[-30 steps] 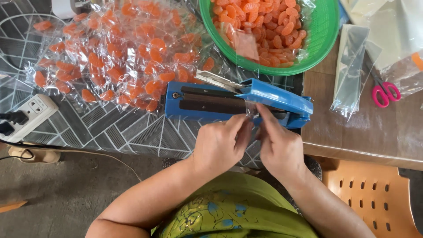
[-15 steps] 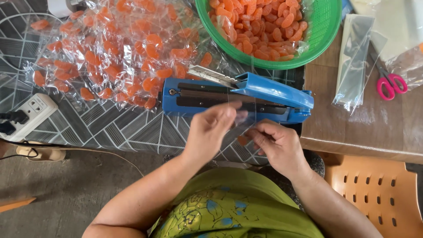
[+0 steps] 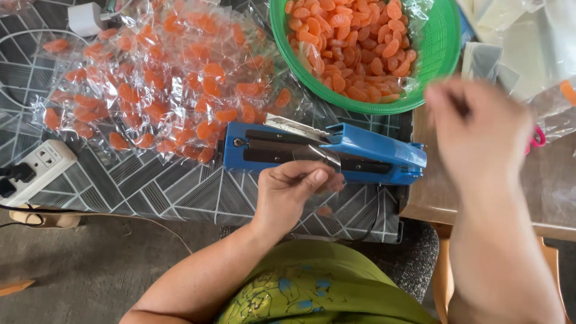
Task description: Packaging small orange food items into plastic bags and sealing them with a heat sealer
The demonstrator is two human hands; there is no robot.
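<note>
head view: left hand (image 3: 291, 192) pinches clear bag (image 3: 321, 174) (thumb on top)

Daylight falls on a table under a grey geometric-patterned cloth (image 3: 150, 186), beside a bare brown tabletop (image 3: 540, 192) beneath the right hand. A grey concrete floor (image 3: 90, 264) lies below the left arm, an orange plastic chair (image 3: 549, 255) beside the right forearm.

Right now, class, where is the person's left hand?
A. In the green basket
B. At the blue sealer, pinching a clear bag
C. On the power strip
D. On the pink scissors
B: the left hand pinches a clear bag against the front of the blue sealer, away from the basket and power strip.
</note>
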